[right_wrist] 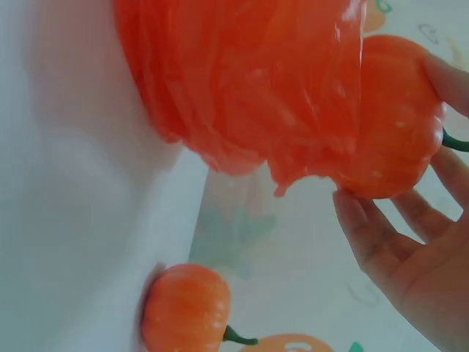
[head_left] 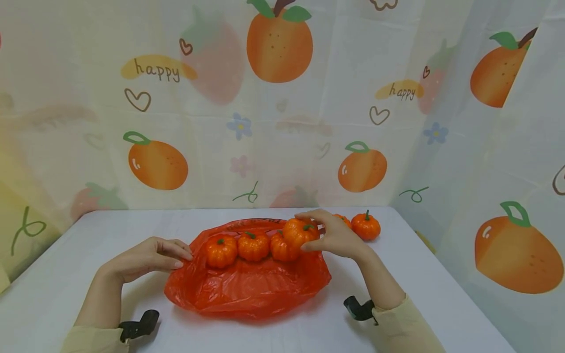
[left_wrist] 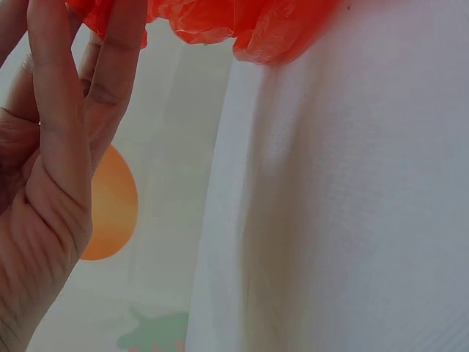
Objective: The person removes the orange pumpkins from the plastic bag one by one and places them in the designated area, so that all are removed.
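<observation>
A pale beige left sleeve (head_left: 94, 340) and a matching right sleeve (head_left: 408, 326) are showing at the near side. A stubby black left wrist camera (head_left: 143, 324) is jutting rightward; a similar right wrist camera (head_left: 359, 309) is jutting leftward.

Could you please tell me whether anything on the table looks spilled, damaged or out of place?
Nothing stands out; no spill or damage shows. The bag is creased, with no tear visible; three pumpkins show inside, and the right hand holds another pumpkin at its rim.

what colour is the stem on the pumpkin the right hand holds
Green; the stem shows best in the right wrist view.
</observation>
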### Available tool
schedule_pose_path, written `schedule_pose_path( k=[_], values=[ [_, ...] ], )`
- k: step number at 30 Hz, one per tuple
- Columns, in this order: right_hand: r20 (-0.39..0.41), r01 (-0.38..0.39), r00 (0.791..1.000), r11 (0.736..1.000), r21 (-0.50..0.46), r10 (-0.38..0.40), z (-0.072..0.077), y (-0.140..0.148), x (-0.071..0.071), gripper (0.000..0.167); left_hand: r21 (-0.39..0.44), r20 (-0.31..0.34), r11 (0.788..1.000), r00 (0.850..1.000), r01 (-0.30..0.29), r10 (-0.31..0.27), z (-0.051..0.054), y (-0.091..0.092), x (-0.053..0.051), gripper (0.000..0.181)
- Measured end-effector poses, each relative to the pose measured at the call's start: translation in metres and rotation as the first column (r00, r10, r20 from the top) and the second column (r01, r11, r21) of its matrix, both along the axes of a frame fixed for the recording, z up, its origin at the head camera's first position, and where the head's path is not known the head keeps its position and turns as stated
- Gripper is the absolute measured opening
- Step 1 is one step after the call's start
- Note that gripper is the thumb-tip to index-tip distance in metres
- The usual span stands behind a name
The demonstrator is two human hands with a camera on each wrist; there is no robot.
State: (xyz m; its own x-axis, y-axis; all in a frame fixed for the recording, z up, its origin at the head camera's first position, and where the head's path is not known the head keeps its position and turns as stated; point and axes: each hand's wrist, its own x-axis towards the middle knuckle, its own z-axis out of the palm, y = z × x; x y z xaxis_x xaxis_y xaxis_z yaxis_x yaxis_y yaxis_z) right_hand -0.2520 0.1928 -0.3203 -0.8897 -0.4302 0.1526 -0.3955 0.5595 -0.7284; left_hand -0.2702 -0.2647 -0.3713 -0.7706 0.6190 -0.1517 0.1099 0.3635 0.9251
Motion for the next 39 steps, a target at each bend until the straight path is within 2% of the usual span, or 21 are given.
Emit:
schedule_pose_path(
  k=[7, 16, 26, 34, 39],
  values=[
    [-0.090, 0.102, 0.991, 0.994, -0.029, -0.104, -0.001, 0.007, -0.003, 0.063, -0.004, -0.005, 1.000, 1.000, -0.005, 0.005, 0.000, 0.001, 0.001, 0.032],
    [-0.139, 0.234, 0.959, 0.967, -0.099, -0.246, -0.003, 0.018, -0.010, 0.065, -0.001, 0.003, 1.000, 1.000, -0.007, 0.007, -0.001, 0.001, 0.001, 0.032],
    [-0.144, 0.346, 0.923, 0.934, -0.090, -0.356, 0.002, 0.037, -0.018, 0.065, 0.000, -0.003, 1.000, 1.000, -0.004, 0.004, -0.001, 0.000, 0.000, 0.032],
    [-0.126, 0.408, 0.901, 0.910, -0.074, -0.414, 0.004, 0.049, -0.019, 0.067, 0.009, -0.003, 1.000, 1.000, 0.000, 0.000, -0.001, 0.000, 0.000, 0.032],
    [-0.145, 0.440, 0.884, 0.896, -0.063, -0.445, 0.007, 0.058, -0.021, 0.068, 0.004, 0.001, 1.000, 1.000, -0.008, 0.008, -0.001, 0.001, 0.000, 0.032]
  ],
)
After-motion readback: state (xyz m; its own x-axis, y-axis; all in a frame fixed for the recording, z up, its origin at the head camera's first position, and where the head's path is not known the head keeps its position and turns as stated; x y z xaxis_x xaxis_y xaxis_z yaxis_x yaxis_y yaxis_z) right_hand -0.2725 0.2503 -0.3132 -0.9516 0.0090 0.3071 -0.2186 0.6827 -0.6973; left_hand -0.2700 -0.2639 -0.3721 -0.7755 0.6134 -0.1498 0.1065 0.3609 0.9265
